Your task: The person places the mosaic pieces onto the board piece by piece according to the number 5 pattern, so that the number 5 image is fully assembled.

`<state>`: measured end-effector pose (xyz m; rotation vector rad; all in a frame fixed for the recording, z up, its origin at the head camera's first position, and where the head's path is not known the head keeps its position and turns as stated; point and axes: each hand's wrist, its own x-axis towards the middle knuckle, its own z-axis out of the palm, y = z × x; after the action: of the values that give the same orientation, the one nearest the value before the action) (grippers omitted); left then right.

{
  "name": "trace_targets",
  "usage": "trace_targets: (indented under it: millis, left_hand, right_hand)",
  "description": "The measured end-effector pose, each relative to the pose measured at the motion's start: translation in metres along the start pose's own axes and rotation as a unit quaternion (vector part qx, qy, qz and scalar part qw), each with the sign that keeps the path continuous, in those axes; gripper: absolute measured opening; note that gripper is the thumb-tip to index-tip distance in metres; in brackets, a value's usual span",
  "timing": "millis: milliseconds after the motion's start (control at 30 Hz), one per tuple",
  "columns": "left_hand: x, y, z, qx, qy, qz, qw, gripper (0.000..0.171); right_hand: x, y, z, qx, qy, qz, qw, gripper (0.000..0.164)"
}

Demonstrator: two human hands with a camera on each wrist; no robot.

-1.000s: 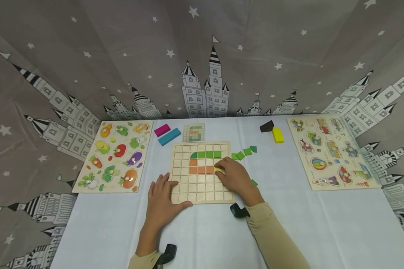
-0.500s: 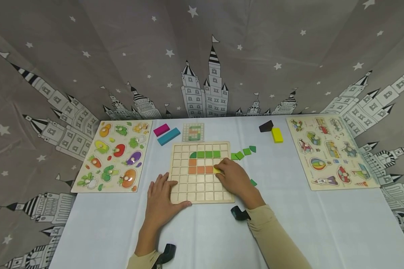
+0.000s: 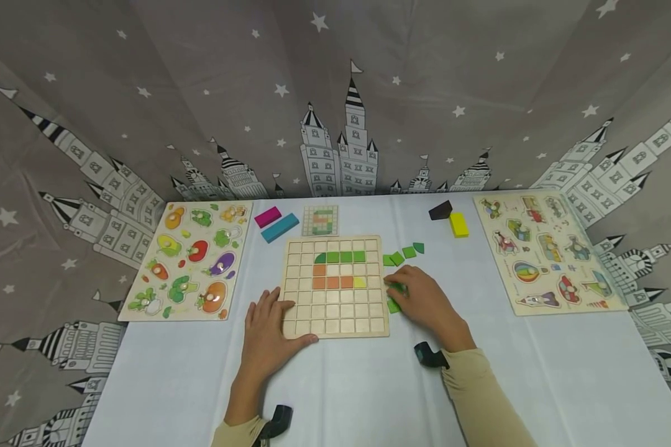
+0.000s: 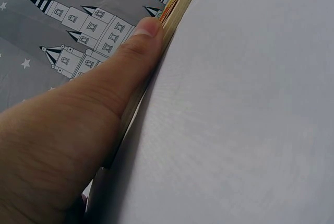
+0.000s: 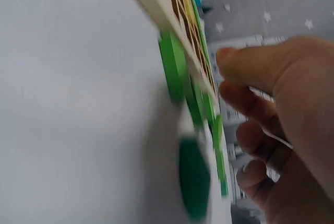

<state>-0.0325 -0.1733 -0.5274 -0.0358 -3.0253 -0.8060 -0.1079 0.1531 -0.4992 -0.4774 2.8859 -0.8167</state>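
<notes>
A wooden grid board (image 3: 346, 310) lies on the white table. On it are a row of green tiles (image 3: 345, 256), several orange tiles (image 3: 332, 283) and a yellow tile (image 3: 360, 282) at the right end of the orange row. My left hand (image 3: 268, 332) rests against the board's lower left corner, fingers spread, its thumb (image 4: 141, 41) along the near edge. My right hand (image 3: 427, 304) hovers just right of the board, over loose green tiles (image 3: 394, 306) partly hidden beneath it. In the right wrist view its fingers bend loosely, holding nothing, near a dark green piece (image 5: 194, 179).
More green tiles (image 3: 397, 258) lie beyond the right hand. A small pattern card (image 3: 307, 227) sits behind the board. Magenta (image 3: 268, 216) and blue (image 3: 280, 228) blocks, and black (image 3: 440, 210) and yellow (image 3: 459, 225) ones, stand farther back. Vegetable (image 3: 162, 264) and vehicle (image 3: 542, 273) puzzles flank the table.
My right hand has let go of the yellow tile, which now lies in the grid, and has moved right off the board to the loose green tiles. The left hand stays put.
</notes>
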Motion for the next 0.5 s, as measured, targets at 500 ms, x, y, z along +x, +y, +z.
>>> trace_targets:
  millis: [500]
  left_hand:
    - [0.0,0.001,0.0,-0.002,-0.004,-0.005,1.0,0.092]
  right_hand:
    - [-0.023,0.018,-0.012,0.008,-0.051,-0.011,0.999,0.028]
